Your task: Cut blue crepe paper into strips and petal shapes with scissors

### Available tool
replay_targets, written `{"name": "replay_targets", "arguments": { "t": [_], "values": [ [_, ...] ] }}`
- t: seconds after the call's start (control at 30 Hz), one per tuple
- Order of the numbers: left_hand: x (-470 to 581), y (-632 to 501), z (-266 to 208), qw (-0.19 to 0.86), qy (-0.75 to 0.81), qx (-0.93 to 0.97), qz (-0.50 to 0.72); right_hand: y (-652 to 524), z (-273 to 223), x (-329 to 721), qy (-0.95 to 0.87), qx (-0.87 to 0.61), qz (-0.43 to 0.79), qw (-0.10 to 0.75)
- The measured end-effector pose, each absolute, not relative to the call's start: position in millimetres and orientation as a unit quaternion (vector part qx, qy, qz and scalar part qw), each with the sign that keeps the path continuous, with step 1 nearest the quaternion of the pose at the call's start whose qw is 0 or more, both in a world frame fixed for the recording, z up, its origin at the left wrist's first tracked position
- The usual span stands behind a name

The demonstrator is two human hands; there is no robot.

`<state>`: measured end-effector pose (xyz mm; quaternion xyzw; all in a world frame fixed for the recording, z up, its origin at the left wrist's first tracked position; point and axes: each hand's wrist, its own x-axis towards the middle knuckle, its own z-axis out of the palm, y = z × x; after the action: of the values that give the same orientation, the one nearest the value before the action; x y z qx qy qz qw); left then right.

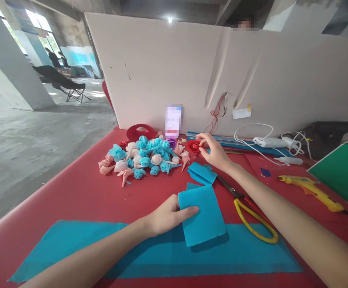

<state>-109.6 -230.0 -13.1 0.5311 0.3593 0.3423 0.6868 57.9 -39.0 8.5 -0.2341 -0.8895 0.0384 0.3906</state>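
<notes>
My left hand [168, 216] grips a folded square of blue crepe paper [203, 220], its thumb lying flat across the top and its fingers underneath. Farther back, my right hand [214, 151] has its thumb and fingertips closed around the edge of a red paper rose [193, 146]. A smaller folded blue piece [202, 173] lies on the table below that hand. Scissors [256, 222] with yellow handles rest beside my right forearm, the blades pointing toward the folded piece. Under my left forearm a long blue crepe sheet [150, 256] spreads over the red table [80, 192].
A heap of blue, white and pink paper roses [145, 156] sits at the back left, near a red ring-shaped roll [140, 131] and a propped phone [174, 120]. At right are a yellow glue gun [311, 190], a power strip with cables [269, 142] and a green board [344, 176].
</notes>
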Motion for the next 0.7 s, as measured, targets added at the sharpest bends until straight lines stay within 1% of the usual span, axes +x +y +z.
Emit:
{"name": "replay_targets", "arguments": {
  "t": [0.17, 0.43, 0.7],
  "values": [
    [-109.3, -229.8, -12.7, 0.686, 0.368, 0.527, 0.34, -46.5, 6.1, 62.1, -0.897, -0.222, 0.057, 0.378],
    [-109.9, -229.6, -12.1, 0.688, 0.355, 0.534, 0.339, -52.6, -4.9, 74.5, -0.896, -0.243, 0.027, 0.372],
    [-110.4, -229.8, -12.6, 0.689, 0.357, 0.533, 0.339, -34.4, -9.8, 83.0, -0.934, -0.227, 0.064, 0.269]
  ]
}}
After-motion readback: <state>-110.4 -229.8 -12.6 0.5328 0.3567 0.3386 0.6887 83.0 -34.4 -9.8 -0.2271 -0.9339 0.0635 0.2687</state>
